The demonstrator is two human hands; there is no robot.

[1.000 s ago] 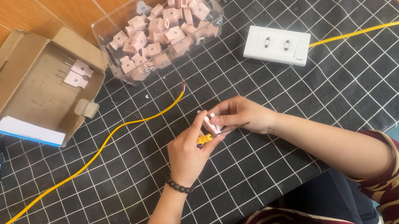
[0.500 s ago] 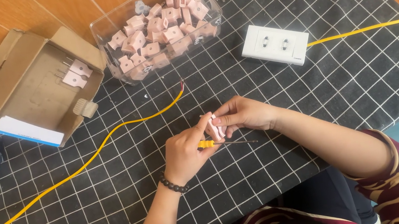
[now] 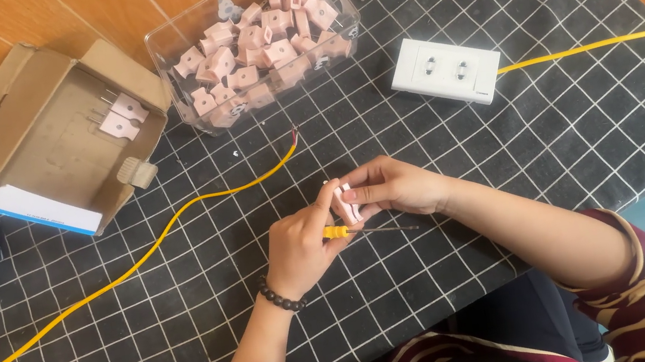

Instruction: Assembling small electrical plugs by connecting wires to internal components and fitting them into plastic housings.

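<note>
Pink plastic, a small plug-shaped part (image 3: 346, 201), sits pinched between the two hands above the black grid-patterned table mat (image 3: 507, 133). The right hand (image 3: 393, 186) has its fingertips closed on the part from the right and above, and the left hand (image 3: 298, 246) presses its thumb against it from the left. The left hand's other fingers curl shut around the yellow handle of a small screwdriver (image 3: 348, 231). The thin metal shaft runs almost level to the right, passing just under the right hand's fingers, with its tip lying beyond them on the mat. So the part stands just above the tool's long axis, nearer the handle than the tip, and both hands touch it.

Well beyond the fingers lies a clear plastic tub of similar pink parts (image 3: 256, 44), with an open cardboard box (image 3: 53, 139) to its left. A white double socket plate (image 3: 446, 70) and a yellow wire (image 3: 174, 232) also lie on the mat.
</note>
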